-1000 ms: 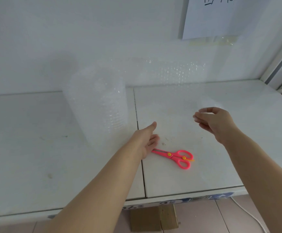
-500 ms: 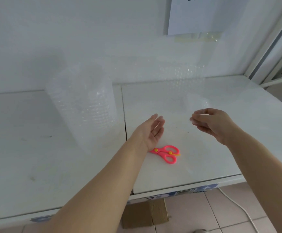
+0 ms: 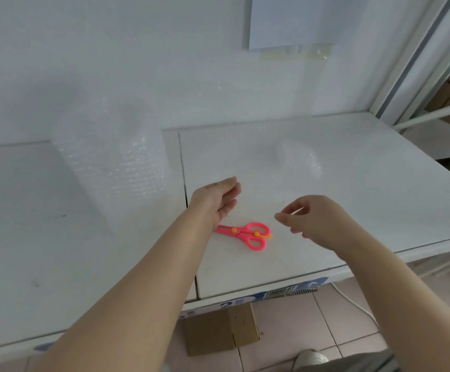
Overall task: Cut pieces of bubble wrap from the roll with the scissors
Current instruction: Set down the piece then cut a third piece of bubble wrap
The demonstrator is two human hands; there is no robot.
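White table [image 3: 379, 183] | scissors [image 3: 248, 233] lying flat | left hand [image 3: 215, 202] flat-open — right hand [image 3: 317, 221] loosely curled, empty

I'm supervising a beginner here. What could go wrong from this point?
The bubble wrap roll stands on end, unsupported; a sideways pull on its sheet might tip it. The pink scissors lie with their blade tips hidden behind the left hand, so a blind grab could catch the blades. Whether the right hand grips the clear sheet is unclear; it may slip away.
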